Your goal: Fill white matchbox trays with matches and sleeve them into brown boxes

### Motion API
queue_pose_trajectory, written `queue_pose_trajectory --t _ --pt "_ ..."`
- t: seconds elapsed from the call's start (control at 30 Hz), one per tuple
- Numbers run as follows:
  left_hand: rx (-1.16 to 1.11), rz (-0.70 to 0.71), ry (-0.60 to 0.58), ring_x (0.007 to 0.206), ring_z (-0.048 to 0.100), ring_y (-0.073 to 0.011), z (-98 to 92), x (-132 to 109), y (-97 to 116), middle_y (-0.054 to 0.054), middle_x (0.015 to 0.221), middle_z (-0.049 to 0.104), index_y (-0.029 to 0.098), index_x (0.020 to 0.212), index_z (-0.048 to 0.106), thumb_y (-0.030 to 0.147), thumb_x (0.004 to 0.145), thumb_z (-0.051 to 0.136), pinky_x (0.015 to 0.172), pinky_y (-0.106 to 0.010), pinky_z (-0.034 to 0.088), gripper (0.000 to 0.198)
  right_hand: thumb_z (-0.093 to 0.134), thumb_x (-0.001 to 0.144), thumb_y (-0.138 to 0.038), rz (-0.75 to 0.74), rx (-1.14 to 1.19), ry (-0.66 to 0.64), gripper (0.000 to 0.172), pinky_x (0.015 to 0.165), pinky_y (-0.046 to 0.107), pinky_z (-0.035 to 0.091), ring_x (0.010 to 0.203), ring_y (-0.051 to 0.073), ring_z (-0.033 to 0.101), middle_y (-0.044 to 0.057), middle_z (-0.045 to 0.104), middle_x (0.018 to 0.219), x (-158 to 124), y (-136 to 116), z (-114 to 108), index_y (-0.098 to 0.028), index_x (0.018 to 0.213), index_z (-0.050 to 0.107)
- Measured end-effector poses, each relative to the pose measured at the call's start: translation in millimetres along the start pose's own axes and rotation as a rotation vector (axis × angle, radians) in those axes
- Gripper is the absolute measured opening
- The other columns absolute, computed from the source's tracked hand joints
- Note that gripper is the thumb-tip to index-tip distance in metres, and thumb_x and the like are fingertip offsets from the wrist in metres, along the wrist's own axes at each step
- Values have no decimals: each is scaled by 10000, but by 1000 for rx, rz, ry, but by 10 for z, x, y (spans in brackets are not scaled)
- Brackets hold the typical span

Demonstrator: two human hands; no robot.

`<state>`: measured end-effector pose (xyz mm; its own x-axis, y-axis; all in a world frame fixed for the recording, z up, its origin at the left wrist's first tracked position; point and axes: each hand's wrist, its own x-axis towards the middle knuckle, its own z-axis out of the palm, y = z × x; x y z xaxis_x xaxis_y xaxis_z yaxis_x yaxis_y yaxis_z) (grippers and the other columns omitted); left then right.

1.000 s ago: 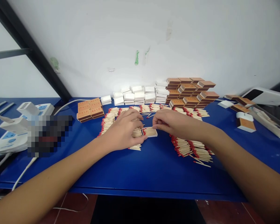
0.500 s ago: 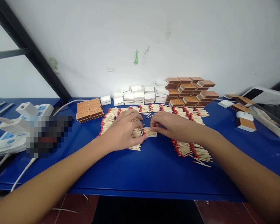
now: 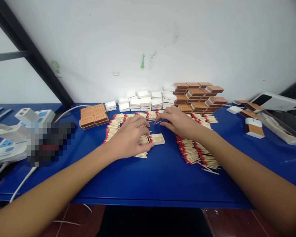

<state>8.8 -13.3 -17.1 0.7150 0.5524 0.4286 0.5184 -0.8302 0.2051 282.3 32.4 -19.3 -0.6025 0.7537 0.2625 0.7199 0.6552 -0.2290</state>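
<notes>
A small white matchbox tray (image 3: 158, 139) filled with red-tipped matches lies on the blue table (image 3: 148, 177). My left hand (image 3: 129, 138) rests just left of it. Its fingers are curled over a bundle of matches (image 3: 144, 140) and its thumb lies by the tray's edge. My right hand (image 3: 178, 123) is behind and to the right of the tray. Its thumb and fingertips are pinched at a loose match (image 3: 158, 122) beside the row of matches along the back.
A heap of matches (image 3: 197, 153) lies right of the tray. White empty trays (image 3: 145, 100) and brown sleeves (image 3: 199, 95) are stacked against the wall. Closed boxes (image 3: 93, 115) sit back left, power strips (image 3: 7, 144) far left, and more boxes (image 3: 254, 128) on the right.
My right hand has left the tray and moved back and to the right, to the loose matches. My left hand has stayed on its bundle.
</notes>
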Motion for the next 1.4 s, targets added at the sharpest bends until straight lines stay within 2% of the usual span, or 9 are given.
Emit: queue_pose_trajectory --t 0.33,0.53,0.8,0.97,1.07,1.17,1.27,1.4 --pt "-3 -11 -11 1362 598 -355 8 -20 -12 -123 1309 741 202 1000 781 427 974 801 1177 -582 491 228 573 1056 -288 16 44 -23 165 941 438 452 1104 328 554 138 671 1048 102 25 59 -216 967 691" --pt "-11 -9 -6 1365 597 -364 2 -8 0 -129 1300 748 191 1010 783 424 976 794 1179 -600 487 236 569 1067 -281 8 41 -18 166 938 423 444 1108 317 551 130 653 1089 91 37 55 -213 1118 711" --pt "5 -7 -7 1350 615 -360 -11 5 3 -133 1298 758 193 999 783 404 960 807 1168 -599 495 217 564 1065 -337 30 2 -33 201 974 475 458 1121 339 545 148 665 1057 107 54 86 -210 959 677" --pt "12 -6 1 1356 614 -359 5 3 -8 -124 1303 758 209 999 788 407 961 801 1168 -592 493 202 557 1081 -358 55 51 -23 212 958 468 450 1123 335 552 139 671 1067 23 -136 -110 -231 929 633" --pt "7 -5 5 1349 615 -356 15 4 -10 -120 1294 760 209 1001 789 415 971 786 1166 -585 494 208 545 1098 -406 56 160 -78 246 931 452 461 1097 320 561 125 664 1067 -74 -320 -226 -237 942 632" --pt "17 10 5 1330 621 -350 13 9 -7 -124 1284 758 198 987 789 419 992 757 1152 -568 503 223 536 1099 -375 15 180 -144 233 960 467 467 1075 312 567 125 656 1068 -145 -477 -208 -233 949 645" --pt "20 8 7 1329 620 -351 4 15 -5 -124 1280 756 195 976 786 418 979 770 1150 -561 501 223 518 1092 -307 -55 138 -139 219 1031 493 447 1070 310 575 134 652 1055 -160 -557 -132 -222 929 636" --pt "15 9 1 1330 626 -347 -3 16 -7 -114 1278 762 208 996 791 444 987 771 1158 -553 498 237 508 1096 -321 -57 166 -91 217 962 467 463 1106 318 571 142 660 1094 -146 -528 -146 -222 961 646"
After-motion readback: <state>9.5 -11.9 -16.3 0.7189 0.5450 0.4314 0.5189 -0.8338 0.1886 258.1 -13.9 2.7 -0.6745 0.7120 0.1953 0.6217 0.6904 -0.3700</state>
